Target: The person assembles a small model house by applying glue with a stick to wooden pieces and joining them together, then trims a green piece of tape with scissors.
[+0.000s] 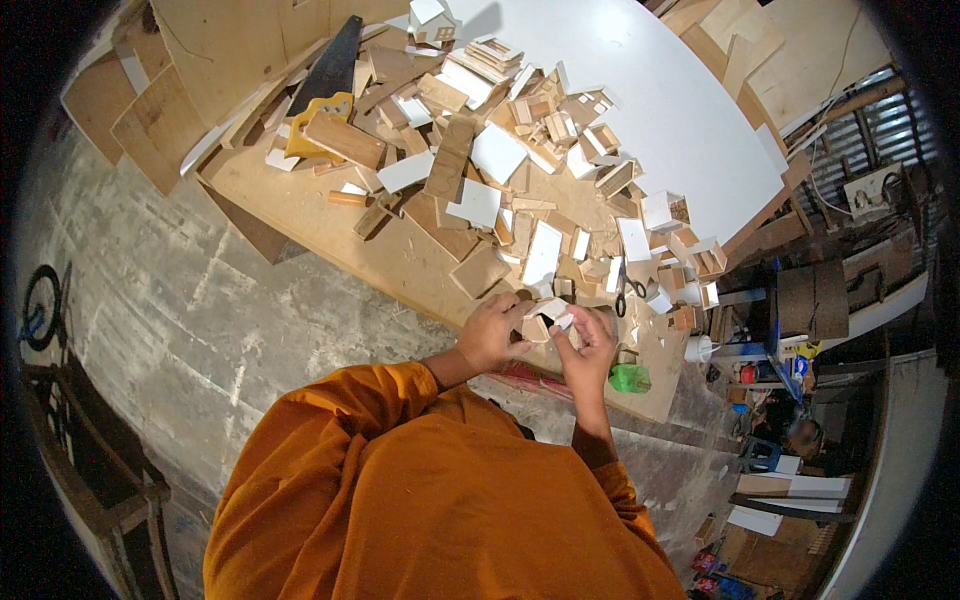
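Observation:
Near the front edge of the wooden table point(400, 268), both my hands hold a small house-shaped wooden piece point(546, 318) with white and bare wood faces and a dark opening. My left hand point(492, 335) grips its left side, fingers curled round it. On the other side my right hand point(590, 348) pinches it between thumb and fingers. Just beyond my right hand lie black-handled scissors point(622, 298). A green container point(629, 378) sits to the right of that hand. Small wood and white board offcuts point(480, 270) lie right behind the piece.
A handsaw point(322, 100) with a yellow handle rests at the far left among piled wood scraps. Several small model houses point(665, 212) stand at the right and back. A white board point(640, 80) covers the far right. Concrete floor point(250, 320) lies left of the table.

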### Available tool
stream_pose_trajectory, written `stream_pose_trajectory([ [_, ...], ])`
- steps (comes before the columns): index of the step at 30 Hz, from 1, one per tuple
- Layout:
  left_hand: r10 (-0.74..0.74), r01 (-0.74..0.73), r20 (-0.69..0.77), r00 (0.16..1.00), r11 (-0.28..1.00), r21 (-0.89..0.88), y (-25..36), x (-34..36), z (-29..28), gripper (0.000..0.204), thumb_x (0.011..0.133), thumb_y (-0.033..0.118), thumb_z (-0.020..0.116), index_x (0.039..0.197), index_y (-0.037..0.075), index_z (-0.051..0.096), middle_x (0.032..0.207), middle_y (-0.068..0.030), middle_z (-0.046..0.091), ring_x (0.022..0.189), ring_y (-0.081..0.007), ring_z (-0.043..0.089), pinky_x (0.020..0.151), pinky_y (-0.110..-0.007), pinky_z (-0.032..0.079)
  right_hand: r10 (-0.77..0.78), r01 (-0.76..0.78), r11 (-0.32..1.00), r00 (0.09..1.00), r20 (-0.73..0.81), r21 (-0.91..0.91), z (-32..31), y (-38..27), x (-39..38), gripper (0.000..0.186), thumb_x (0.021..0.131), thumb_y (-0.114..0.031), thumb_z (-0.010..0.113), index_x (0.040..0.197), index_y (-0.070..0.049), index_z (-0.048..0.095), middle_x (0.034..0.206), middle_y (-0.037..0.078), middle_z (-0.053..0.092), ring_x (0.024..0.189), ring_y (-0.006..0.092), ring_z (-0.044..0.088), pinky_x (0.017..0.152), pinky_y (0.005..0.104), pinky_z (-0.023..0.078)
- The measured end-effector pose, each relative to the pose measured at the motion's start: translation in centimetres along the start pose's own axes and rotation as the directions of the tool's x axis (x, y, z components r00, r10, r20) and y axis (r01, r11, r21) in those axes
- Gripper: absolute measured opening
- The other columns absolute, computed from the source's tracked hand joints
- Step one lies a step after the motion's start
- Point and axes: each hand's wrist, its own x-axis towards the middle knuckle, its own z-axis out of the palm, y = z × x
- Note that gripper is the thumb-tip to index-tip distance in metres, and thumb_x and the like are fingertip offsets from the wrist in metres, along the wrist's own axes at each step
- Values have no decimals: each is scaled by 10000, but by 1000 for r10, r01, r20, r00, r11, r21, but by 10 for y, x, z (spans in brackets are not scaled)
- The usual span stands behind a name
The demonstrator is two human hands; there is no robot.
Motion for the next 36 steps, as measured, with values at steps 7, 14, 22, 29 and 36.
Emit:
stream_pose_trajectory([
  [7,-29,29,22,999,1000,-3,-2,-1,2,607,670,269,758,1196,21,584,1049,-161,557,976,-353,557,857,-426,457,26,-27,1000,998,51,11,-2,-3,1,335,723,-37,762,1045,-36,671,1020,115,614,966,226,594,857,335,495],
  [14,-13,12,23,1000,1000,29,0,1,0,606,690,295,773,1203,31,588,1102,-151,566,998,-352,573,858,-424,475,-2,7,999,993,122,-47,-11,-4,10,330,726,-60,757,1041,-40,664,986,103,629,895,217,601,792,316,491],
  [22,-33,31,39,999,999,42,3,1,-2,599,704,290,775,1215,43,586,1095,-140,567,1001,-338,574,855,-417,478,35,-24,997,989,145,-78,-13,-4,15,311,703,-68,757,1001,-40,672,943,101,628,820,208,603,753,318,495],
  [29,-6,5,23,1000,999,31,-2,-1,1,642,679,280,776,1242,45,577,1079,-145,564,989,-342,571,850,-415,478,5,6,998,987,160,-64,-13,-5,17,308,683,-66,759,979,-20,684,926,101,622,791,198,611,731,314,500],
  [36,0,-1,16,1000,1000,13,-2,0,1,634,671,275,764,1217,17,569,1041,-159,549,966,-351,551,846,-429,453,-38,62,989,984,174,-135,-14,-15,18,301,668,6,774,958,-7,698,928,66,611,785,146,585,712,264,485],
])
